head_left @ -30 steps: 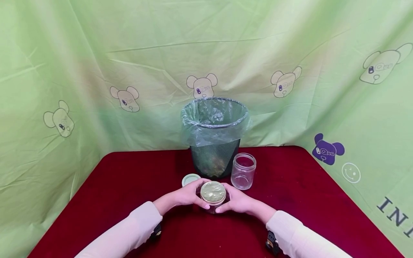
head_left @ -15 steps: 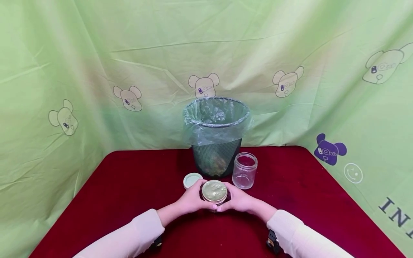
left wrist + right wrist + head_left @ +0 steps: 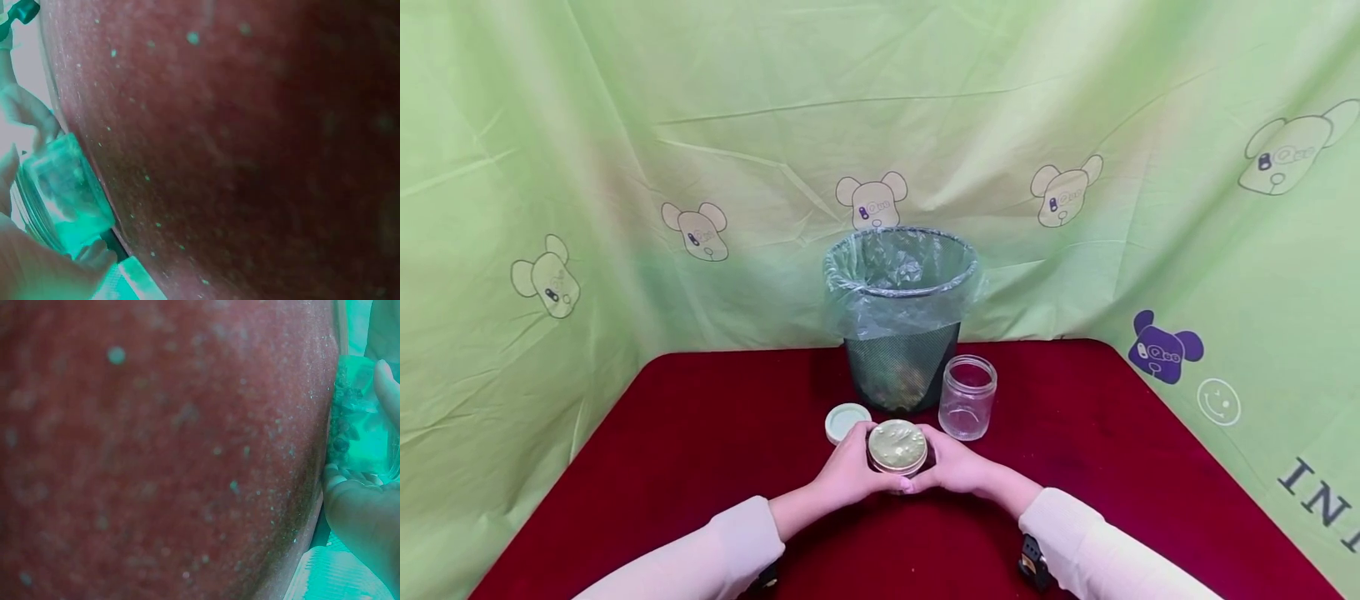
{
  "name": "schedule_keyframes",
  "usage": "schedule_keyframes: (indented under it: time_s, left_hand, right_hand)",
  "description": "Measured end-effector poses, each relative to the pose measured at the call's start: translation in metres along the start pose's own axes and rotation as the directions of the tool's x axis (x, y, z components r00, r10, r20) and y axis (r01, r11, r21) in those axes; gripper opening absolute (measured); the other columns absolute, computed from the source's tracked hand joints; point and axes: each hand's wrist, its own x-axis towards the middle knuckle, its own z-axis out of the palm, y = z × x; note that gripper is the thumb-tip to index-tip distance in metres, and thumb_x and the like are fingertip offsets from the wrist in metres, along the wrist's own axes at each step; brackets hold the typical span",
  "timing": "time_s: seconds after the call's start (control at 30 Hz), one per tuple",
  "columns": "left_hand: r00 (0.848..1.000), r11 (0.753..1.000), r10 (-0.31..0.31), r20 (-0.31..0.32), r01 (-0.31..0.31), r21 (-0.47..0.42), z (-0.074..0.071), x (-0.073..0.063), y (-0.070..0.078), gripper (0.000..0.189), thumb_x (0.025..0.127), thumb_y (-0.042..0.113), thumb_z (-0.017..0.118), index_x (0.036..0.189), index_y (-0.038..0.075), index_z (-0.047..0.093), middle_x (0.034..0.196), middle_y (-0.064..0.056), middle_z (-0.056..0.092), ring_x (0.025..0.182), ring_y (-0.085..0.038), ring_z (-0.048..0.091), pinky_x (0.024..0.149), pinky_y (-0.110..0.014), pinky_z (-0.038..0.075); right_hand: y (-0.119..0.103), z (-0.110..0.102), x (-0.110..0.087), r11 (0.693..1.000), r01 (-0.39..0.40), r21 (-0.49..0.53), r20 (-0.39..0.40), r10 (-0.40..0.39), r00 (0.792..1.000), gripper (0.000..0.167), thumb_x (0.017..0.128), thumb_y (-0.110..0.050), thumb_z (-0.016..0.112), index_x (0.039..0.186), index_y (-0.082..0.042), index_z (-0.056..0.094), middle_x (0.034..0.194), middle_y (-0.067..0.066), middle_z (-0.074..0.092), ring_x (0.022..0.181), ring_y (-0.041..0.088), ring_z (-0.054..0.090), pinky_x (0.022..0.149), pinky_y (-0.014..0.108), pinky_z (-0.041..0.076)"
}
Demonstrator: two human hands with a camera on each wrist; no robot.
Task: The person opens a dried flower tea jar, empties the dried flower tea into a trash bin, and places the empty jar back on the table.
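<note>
Both hands grip a small clear jar (image 3: 897, 443) with a crinkled, shiny pale gold top, upright at the near middle of the table. My left hand (image 3: 850, 471) curls round its left side and my right hand (image 3: 955, 464) round its right, the thumbs meeting in front. Small dark bits show inside the jar (image 3: 350, 425) in the right wrist view. A round pale green lid (image 3: 847, 421) lies just beyond my left hand. Behind my right hand stands a larger, open-topped glass jar (image 3: 967, 400). The far fingers are mostly hidden in the head view.
A mesh waste bin (image 3: 902, 354) lined with a clear plastic bag (image 3: 898, 312) stands at the back middle. Dark red cloth (image 3: 722, 433) covers the table. Green printed curtains (image 3: 760, 167) enclose the back and sides.
My left hand has turned further round the front of the small jar, its thumb shifting right until it meets the right thumb. The right hand keeps its grip almost unmoved.
</note>
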Motion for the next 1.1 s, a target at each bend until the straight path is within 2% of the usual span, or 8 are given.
schedule_keyframes:
  time_s: [0.17, 0.27, 0.4, 0.53, 0.6, 0.73, 0.93, 1.1]
  left_hand:
    - [0.996, 0.997, 0.02, 0.084, -0.013, -0.082, -0.004, 0.005, -0.01, 0.093, 0.061, 0.039, 0.092, 0.132, 0.001, 0.045, 0.122, -0.007, 0.056, 0.112, -0.02, 0.056, 0.095, -0.038, 0.044]
    - [0.984, 0.982, 0.034, 0.175, 0.0, -0.191, -0.009, 0.01, -0.015, 0.092, 0.065, 0.029, 0.091, 0.136, -0.001, 0.041, 0.127, -0.008, 0.054, 0.115, -0.021, 0.055, 0.097, -0.034, 0.043]
    - [0.953, 0.94, 0.075, 0.294, 0.031, -0.34, -0.016, 0.019, -0.02, 0.089, 0.071, 0.011, 0.087, 0.14, -0.007, 0.035, 0.134, -0.014, 0.049, 0.123, -0.024, 0.05, 0.101, -0.028, 0.04]
    - [0.915, 0.908, 0.135, 0.381, 0.04, -0.417, -0.022, 0.028, -0.023, 0.084, 0.072, 0.0, 0.083, 0.139, -0.01, 0.033, 0.134, -0.017, 0.05, 0.125, -0.024, 0.049, 0.101, -0.026, 0.038]
    - [0.894, 0.9, 0.161, 0.417, 0.041, -0.435, -0.024, 0.032, -0.023, 0.082, 0.072, -0.003, 0.082, 0.138, -0.009, 0.034, 0.132, -0.015, 0.052, 0.123, -0.022, 0.05, 0.101, -0.026, 0.038]
    - [0.872, 0.9, 0.184, 0.453, 0.036, -0.434, -0.027, 0.037, -0.024, 0.079, 0.071, -0.005, 0.081, 0.137, -0.007, 0.037, 0.128, -0.011, 0.054, 0.119, -0.017, 0.052, 0.101, -0.026, 0.039]
    - [0.869, 0.914, 0.199, 0.453, 0.002, -0.406, -0.027, 0.039, -0.024, 0.075, 0.07, -0.003, 0.082, 0.133, -0.005, 0.042, 0.122, -0.007, 0.058, 0.114, -0.015, 0.054, 0.099, -0.026, 0.04]
    - [0.892, 0.93, 0.178, 0.414, -0.016, -0.366, -0.024, 0.037, -0.025, 0.073, 0.069, 0.0, 0.085, 0.13, -0.004, 0.045, 0.118, -0.006, 0.059, 0.111, -0.014, 0.055, 0.097, -0.025, 0.041]
  right_hand:
    - [0.002, -0.001, 0.001, 1.0, -0.002, 0.001, 0.001, 0.002, 1.0, 0.071, 0.073, -0.009, 0.084, 0.13, 0.004, 0.045, 0.12, 0.008, 0.061, 0.113, 0.02, 0.055, 0.096, 0.025, 0.041]
    - [0.002, -0.001, 0.001, 1.0, 0.0, 0.002, 0.004, 0.0, 1.0, 0.072, 0.073, -0.01, 0.084, 0.131, 0.004, 0.045, 0.121, 0.008, 0.06, 0.114, 0.018, 0.055, 0.097, 0.026, 0.04]
    - [0.002, -0.001, 0.001, 1.0, -0.003, -0.008, 0.007, 0.003, 1.0, 0.072, 0.073, -0.011, 0.085, 0.13, 0.004, 0.045, 0.12, 0.007, 0.061, 0.113, 0.017, 0.055, 0.097, 0.027, 0.04]
    - [0.003, 0.0, 0.002, 1.0, -0.023, -0.019, -0.004, 0.023, 1.0, 0.071, 0.072, -0.011, 0.086, 0.13, 0.003, 0.046, 0.118, 0.006, 0.061, 0.112, 0.019, 0.055, 0.097, 0.027, 0.04]
    - [0.003, 0.0, 0.002, 0.999, -0.034, -0.022, -0.012, 0.034, 0.999, 0.072, 0.071, -0.011, 0.086, 0.13, 0.002, 0.047, 0.118, 0.005, 0.061, 0.113, 0.019, 0.055, 0.097, 0.026, 0.04]
    - [0.002, 0.001, 0.002, 0.999, -0.039, -0.025, -0.018, 0.039, 0.999, 0.072, 0.07, -0.01, 0.087, 0.13, 0.002, 0.047, 0.118, 0.005, 0.061, 0.113, 0.021, 0.054, 0.097, 0.025, 0.04]
    - [0.0, 0.001, 0.001, 0.999, -0.037, -0.035, -0.02, 0.037, 0.999, 0.073, 0.071, -0.011, 0.086, 0.131, 0.002, 0.047, 0.119, 0.005, 0.06, 0.114, 0.021, 0.054, 0.097, 0.026, 0.04]
    - [-0.001, 0.0, 0.0, 0.999, -0.031, -0.04, -0.017, 0.03, 0.999, 0.071, 0.072, -0.011, 0.086, 0.13, 0.002, 0.047, 0.118, 0.004, 0.061, 0.113, 0.02, 0.054, 0.097, 0.026, 0.04]
